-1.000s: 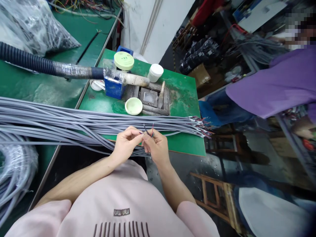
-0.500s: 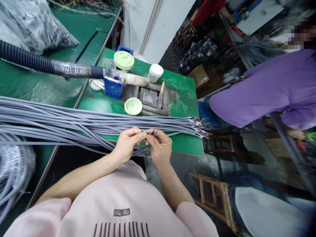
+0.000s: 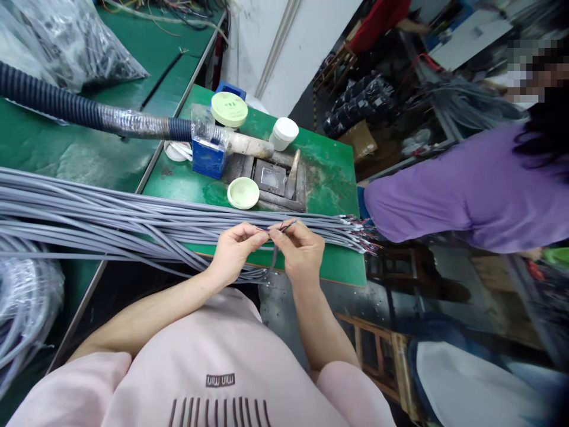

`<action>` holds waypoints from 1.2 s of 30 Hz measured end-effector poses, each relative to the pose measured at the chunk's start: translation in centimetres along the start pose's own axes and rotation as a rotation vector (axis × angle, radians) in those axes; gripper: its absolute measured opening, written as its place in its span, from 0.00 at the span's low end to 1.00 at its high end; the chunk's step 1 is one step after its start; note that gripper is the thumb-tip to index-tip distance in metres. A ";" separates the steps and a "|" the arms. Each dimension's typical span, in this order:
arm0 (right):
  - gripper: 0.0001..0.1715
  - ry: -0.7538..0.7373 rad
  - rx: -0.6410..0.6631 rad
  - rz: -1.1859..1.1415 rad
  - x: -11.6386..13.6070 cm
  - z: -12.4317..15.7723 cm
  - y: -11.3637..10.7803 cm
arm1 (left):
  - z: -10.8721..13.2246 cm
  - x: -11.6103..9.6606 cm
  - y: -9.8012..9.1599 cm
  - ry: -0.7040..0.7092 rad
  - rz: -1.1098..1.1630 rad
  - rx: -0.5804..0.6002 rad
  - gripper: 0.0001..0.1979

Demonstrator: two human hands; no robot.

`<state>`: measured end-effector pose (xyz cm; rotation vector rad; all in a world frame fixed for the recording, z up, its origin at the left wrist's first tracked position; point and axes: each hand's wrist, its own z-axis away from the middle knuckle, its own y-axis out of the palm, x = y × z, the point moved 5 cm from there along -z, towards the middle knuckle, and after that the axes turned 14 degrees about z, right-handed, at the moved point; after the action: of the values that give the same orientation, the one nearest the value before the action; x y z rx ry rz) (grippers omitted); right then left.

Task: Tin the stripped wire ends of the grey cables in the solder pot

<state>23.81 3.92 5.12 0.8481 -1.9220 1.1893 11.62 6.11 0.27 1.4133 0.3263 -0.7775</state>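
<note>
Thin coloured wires (image 3: 287, 226) at the end of a grey cable stretch between my two hands, above the front edge of the green table. My left hand (image 3: 235, 248) pinches them between thumb and forefinger. Facing it, my right hand (image 3: 302, 249) has its fingers closed on the same wires, and dark strands poke out past its fingertips. A short piece of grey cable hangs below, between the hands. Just behind both hands runs a long bundle of grey cables (image 3: 111, 210), its stripped ends (image 3: 355, 234) fanned out at the right.
Behind the bundle are a square metal pot (image 3: 272, 179), a green dish (image 3: 243, 193), a white tub (image 3: 283, 134), a blue block (image 3: 208, 158) and a ribbed hose (image 3: 133, 121). A person in purple (image 3: 471, 190) is at the right, near a wooden stool (image 3: 377, 350).
My right hand has shifted slightly right and its fingers have turned, showing more wire between the hands. The person in purple has leaned down and left.
</note>
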 end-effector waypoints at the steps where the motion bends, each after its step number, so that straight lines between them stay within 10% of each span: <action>1: 0.07 0.021 0.008 -0.009 -0.1 -0.5 0.2 | -0.1 0.2 -0.1 -0.025 0.014 -0.004 0.11; 9: 0.15 0.096 0.217 0.068 -0.6 -6.4 2.0 | -0.8 -3.0 -1.5 0.060 -0.324 0.026 0.11; 16: 0.18 0.114 0.384 0.030 0.6 -6.8 4.0 | -2.7 -4.6 -2.9 0.047 -0.110 -0.065 0.18; 29: 0.16 -0.033 0.279 0.098 1.4 -6.6 3.9 | -2.7 -2.7 -2.3 -0.089 0.057 -0.091 0.15; 36: 0.15 -0.058 0.358 0.405 -0.7 -10.2 4.9 | -1.0 -6.3 -3.1 0.547 -0.893 0.134 0.08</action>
<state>22.49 15.13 5.60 0.6912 -2.0196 1.8077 5.34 9.01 1.77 1.5858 1.4146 -1.1176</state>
